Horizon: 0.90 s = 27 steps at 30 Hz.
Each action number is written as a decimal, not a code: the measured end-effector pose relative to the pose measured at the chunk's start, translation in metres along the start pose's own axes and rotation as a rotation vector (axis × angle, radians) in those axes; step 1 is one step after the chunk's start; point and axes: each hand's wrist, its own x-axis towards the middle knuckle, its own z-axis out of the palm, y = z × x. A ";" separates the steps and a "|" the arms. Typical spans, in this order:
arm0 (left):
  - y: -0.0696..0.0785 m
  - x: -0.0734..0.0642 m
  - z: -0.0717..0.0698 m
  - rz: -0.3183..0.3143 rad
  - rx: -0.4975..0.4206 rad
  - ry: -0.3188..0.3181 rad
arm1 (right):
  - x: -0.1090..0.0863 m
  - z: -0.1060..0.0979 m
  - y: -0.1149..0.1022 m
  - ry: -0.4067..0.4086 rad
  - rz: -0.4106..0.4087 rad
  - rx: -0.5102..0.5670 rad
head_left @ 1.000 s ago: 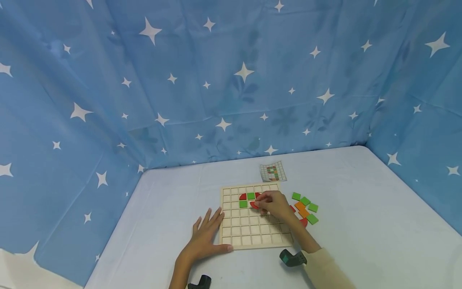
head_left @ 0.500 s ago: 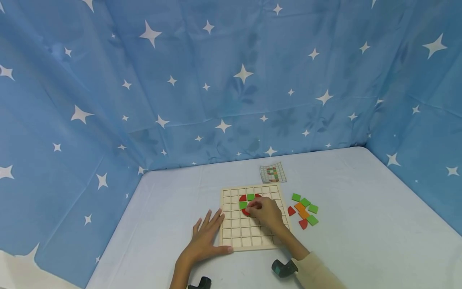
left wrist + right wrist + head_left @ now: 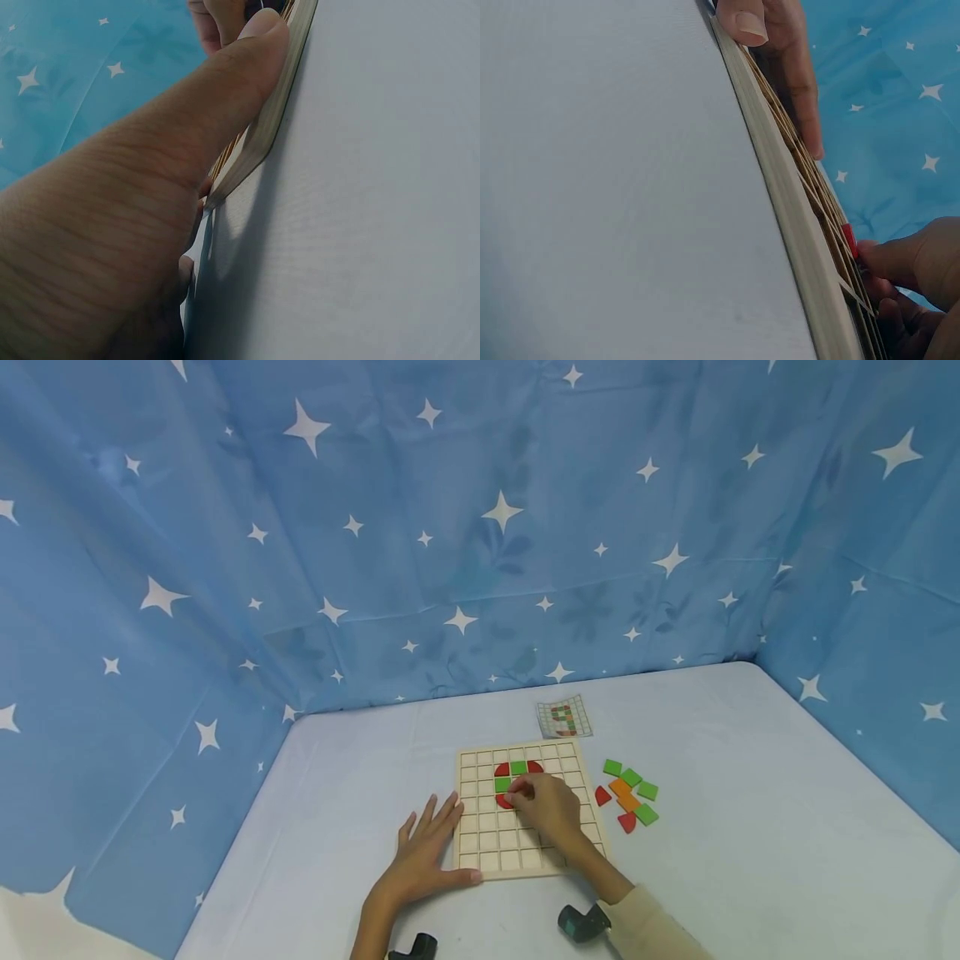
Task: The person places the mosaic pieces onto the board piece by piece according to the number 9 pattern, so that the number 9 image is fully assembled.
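Note:
A square wooden grid board (image 3: 510,861) lies on the white table. My left hand (image 3: 426,857) steadies its left side, fingers spread and straight along the edge, thumb (image 3: 251,49) at the near edge. Over the board's middle, my right hand (image 3: 551,812) pinches a red quarter-circle tile (image 3: 503,802) at a cell just below a green square tile (image 3: 502,785). The right wrist view shows thumb and fingers at that red tile (image 3: 849,238), low against the grid. Another green tile (image 3: 518,767) sits in the upper row between two red quarter-circles (image 3: 502,770).
Right of the board lie several loose tiles: green squares (image 3: 647,791), orange squares (image 3: 628,802) and red quarter-circles (image 3: 627,822). A small pattern card (image 3: 564,717) with a printed grid lies behind the board. A blue starry curtain (image 3: 420,568) surrounds the table's back and sides.
My right hand has moved left and slightly toward me, bringing the red quarter-circle tile to the cell below the green one. My left hand has stayed in place.

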 end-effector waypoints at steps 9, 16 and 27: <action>0.001 0.000 -0.002 0.002 -0.009 -0.003 | 0.000 -0.003 -0.003 -0.035 -0.009 0.017; 0.001 0.001 -0.003 0.003 0.002 0.000 | 0.002 -0.004 -0.003 -0.074 -0.016 0.006; 0.000 0.000 0.000 -0.002 0.011 0.000 | 0.002 -0.002 -0.002 -0.087 -0.032 -0.052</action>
